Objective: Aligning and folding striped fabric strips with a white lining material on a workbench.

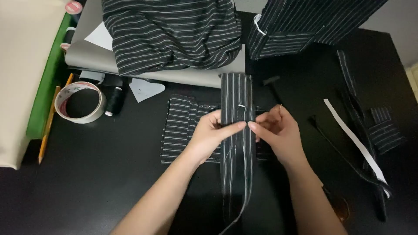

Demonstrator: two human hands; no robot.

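Left hand (209, 135) and right hand (276, 128), fingers pinched shut, grip a long black white-striped fabric strip (236, 143) from either side above the black tabletop (109, 182). Folded striped fabric pieces (178, 128) lie beneath; a tape roll (80, 102) sits well apart, left.

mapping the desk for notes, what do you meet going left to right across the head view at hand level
pencil → tape roll → thread spool → left hand → striped strip → right hand → white strip → striped scraps
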